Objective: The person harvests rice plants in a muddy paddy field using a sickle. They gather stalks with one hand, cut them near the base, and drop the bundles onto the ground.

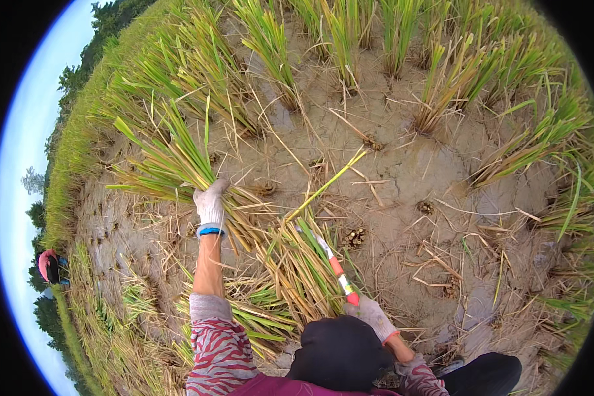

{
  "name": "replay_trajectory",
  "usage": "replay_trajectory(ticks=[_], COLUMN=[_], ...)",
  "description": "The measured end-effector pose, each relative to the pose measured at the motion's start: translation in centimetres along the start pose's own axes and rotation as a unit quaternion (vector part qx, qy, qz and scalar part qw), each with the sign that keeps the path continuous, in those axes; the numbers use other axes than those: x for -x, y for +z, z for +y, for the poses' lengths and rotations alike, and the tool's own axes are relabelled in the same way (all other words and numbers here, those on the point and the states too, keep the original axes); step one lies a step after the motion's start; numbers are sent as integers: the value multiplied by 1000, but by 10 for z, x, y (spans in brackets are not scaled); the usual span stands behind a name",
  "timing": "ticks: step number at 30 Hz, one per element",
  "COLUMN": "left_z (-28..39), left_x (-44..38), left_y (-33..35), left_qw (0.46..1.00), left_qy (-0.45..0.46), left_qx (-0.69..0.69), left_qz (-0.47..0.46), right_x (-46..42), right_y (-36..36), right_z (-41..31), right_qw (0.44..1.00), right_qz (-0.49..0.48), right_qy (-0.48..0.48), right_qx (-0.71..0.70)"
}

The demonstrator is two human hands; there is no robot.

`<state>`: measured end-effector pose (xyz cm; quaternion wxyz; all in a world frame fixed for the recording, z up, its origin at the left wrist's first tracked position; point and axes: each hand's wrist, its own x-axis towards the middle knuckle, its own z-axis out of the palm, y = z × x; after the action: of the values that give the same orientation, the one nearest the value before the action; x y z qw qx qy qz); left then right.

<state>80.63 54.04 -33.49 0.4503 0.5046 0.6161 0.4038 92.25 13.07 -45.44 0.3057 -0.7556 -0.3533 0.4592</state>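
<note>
My left hand (211, 202), in a white knit glove, grips a bundle of cut rice stalks (171, 156). The green leafy part fans out to the upper left, and the butt ends slant down to the right. In my right hand (374, 318), also gloved, is a sickle-like tool with a red, orange and white handle (343, 279). Its metal end points up and left and is partly hidden among the straw. Beside the tool, to its left, lies a heap of cut stalks (292, 277). One yellow-green stalk (326, 185) sticks out from the top of the heap.
Standing rice clumps (344, 49) ring the muddy ground (406, 168) ahead and to the right. Short cut stubble (355, 238) and loose straw dot the mud. More cut rice (114, 331) lies at the lower left. Another person (49, 265) bends over at the far left.
</note>
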Motion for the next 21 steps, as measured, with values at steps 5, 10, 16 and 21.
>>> replay_trajectory(ticks=[5,10,16,21], left_z=[-6,34,-7,-37], left_x=[7,-15,-73,-58], left_y=[-86,-138,-107,-55], left_qw=[968,936,978,989], left_qy=[118,72,113,136], left_qx=[-213,-337,-156,-38], left_qz=[55,72,-83,-53], right_x=[-42,-140,-211,-220], right_y=[-51,-22,80,90], right_z=[-64,-136,-198,-203], right_qw=[983,991,974,973], right_qz=[20,-113,-222,-193], right_qy=[100,-73,-49,-96], right_qx=[-153,-17,-3,86])
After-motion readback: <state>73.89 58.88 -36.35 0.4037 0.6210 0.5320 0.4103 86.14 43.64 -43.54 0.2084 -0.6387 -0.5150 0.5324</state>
